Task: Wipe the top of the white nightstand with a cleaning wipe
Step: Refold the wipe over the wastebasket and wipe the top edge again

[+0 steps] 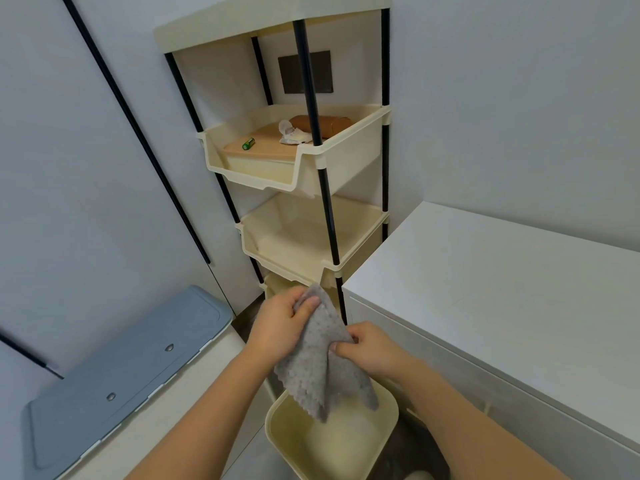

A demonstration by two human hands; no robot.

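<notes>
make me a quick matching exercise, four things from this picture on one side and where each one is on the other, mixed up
Things:
1. grey wipe
2. green battery
3. white nightstand
4. blue-lidded bin

Places:
A. lower left, against the wall
B. on the right, beside the shelf rack
C. held in both hands
D. in the top tray of the rack

Pairs: 1-C, 2-D, 3-B, 4-A
</notes>
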